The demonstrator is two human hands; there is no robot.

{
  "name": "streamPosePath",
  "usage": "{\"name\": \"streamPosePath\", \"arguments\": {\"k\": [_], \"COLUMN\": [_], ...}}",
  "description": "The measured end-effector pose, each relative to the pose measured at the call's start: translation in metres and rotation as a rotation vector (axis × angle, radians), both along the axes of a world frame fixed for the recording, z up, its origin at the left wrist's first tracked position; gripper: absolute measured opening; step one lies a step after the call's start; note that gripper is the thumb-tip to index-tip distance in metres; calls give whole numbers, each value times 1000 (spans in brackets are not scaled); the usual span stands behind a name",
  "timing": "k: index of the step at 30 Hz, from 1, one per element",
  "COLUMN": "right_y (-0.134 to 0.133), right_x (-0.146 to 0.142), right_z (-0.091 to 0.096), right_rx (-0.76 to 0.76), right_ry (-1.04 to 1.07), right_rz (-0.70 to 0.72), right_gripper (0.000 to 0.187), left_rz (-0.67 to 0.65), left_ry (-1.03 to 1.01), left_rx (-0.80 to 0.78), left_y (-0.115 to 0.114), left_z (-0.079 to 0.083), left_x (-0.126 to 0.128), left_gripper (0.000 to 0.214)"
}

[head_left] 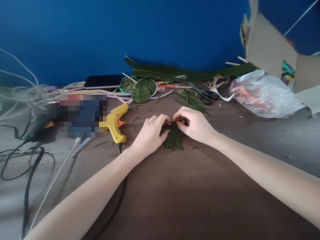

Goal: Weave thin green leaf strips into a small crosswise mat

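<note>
A small mat of woven green leaf strips point(173, 140) lies on the brown table point(190, 200) between my hands. My left hand point(151, 133) rests on its left side with fingers curled and pressed onto the strips. From the right, my right hand point(195, 125) pinches the top of the same weave with bent fingers. The upper part of the weave is hidden under my fingers.
A yellow glue gun point(115, 124) lies left of my hands, its cord running toward me. Behind are round woven leaf discs point(142, 90), loose leaf strips point(191, 99), black scissors point(206, 96), a phone point(103, 81), long leaves point(180, 72), a plastic bag point(262, 95), cardboard point(268, 46) and cables point(22, 160).
</note>
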State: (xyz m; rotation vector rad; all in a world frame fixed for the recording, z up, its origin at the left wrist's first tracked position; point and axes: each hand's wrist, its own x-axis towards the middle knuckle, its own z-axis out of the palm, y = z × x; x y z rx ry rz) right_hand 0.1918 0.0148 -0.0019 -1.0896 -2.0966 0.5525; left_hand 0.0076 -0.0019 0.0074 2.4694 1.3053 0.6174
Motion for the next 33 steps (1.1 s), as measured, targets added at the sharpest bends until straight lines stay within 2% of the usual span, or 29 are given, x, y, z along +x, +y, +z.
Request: {"name": "streamPosePath", "arguments": {"k": [6, 13, 18, 23, 24, 28, 33], "right_y": [-3, -7, -4, 3, 4, 5, 6], "right_x": [1, 3, 2, 2, 1, 2, 3], "right_z": [4, 7, 7, -1, -2, -5, -1], "right_rx": [-4, 28, 23, 27, 22, 17, -40], "right_ry": [125, 171, 103, -76, -110, -179, -109], "right_rz": [-62, 14, -13, -223, -242, -223, -218], "right_gripper": [19, 27, 25, 7, 9, 19, 21], "left_rz": [8, -12, -40, 7, 7, 1, 2], "left_ry": [-22, -20, 40, 15, 9, -12, 4], "left_rx": [-19, -8, 30, -14, -14, -14, -9], "left_y": [0, 1, 1, 1, 1, 1, 1], "left_z": [1, -1, -1, 0, 0, -1, -1], "left_x": [0, -1, -1, 0, 0, 0, -1], "left_gripper": [20, 17, 17, 16, 16, 16, 15]}}
